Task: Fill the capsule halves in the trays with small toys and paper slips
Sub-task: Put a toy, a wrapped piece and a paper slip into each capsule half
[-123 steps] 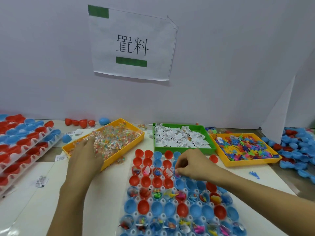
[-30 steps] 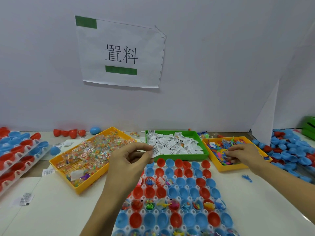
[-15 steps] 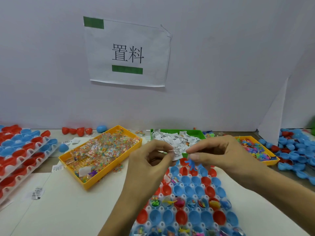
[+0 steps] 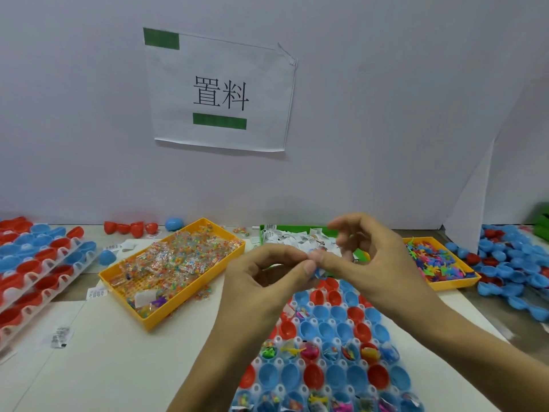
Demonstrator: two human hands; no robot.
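Observation:
My left hand (image 4: 267, 281) and my right hand (image 4: 368, 263) meet at the fingertips above the far end of the white tray (image 4: 277, 341) of red and blue capsule halves. My right thumb and forefinger pinch a small blue toy (image 4: 319, 273), of which only a bit shows below the fingers. My left thumb and forefinger pinch a small item against it; the fingers hide it. In the tray, two rows of halves hold toys and packets, while several others are bare inside.
A yellow tray (image 4: 190, 301) of bagged beads lies at the left. Behind my hands is a green tray (image 4: 297, 228) of paper slips. A yellow tray (image 4: 451, 285) of colourful toys sits right. Stacked capsule trays (image 4: 35, 263) stand far left, a heap of blue halves (image 4: 511, 269) far right.
My left hand came from the bead tray and my right hand from the toy tray; both moved to the middle and now touch at the fingertips, a little closer together than half a second ago.

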